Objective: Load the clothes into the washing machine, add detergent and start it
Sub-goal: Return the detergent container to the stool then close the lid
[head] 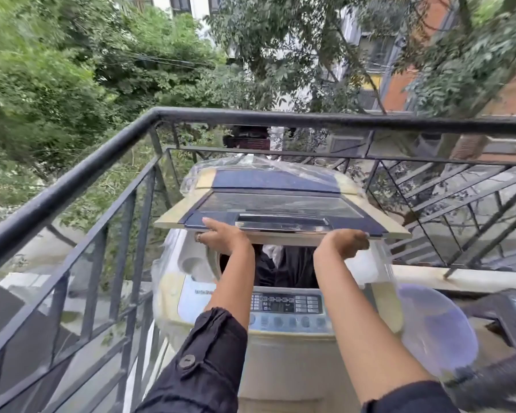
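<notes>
A cream top-loading washing machine [283, 362] stands on a balcony in front of me. Its blue, glass-panelled lid [280, 210] is partly raised over the tub opening. My left hand [221, 236] grips the lid's front edge on the left, thumb on top. Gripping the same edge on the right is my right hand [344, 241]. Dark and white clothes [280, 263] lie inside the tub under the lid. The control panel [286, 304] with buttons faces me between my forearms. A round detergent recess [192, 263] sits at the tub's left rim.
A black metal railing [72, 186] runs along the left and behind the machine. Clear plastic wrap [429, 329] hangs off the machine's right side. A dark object [513, 317] sits at the right edge. Trees and buildings lie beyond.
</notes>
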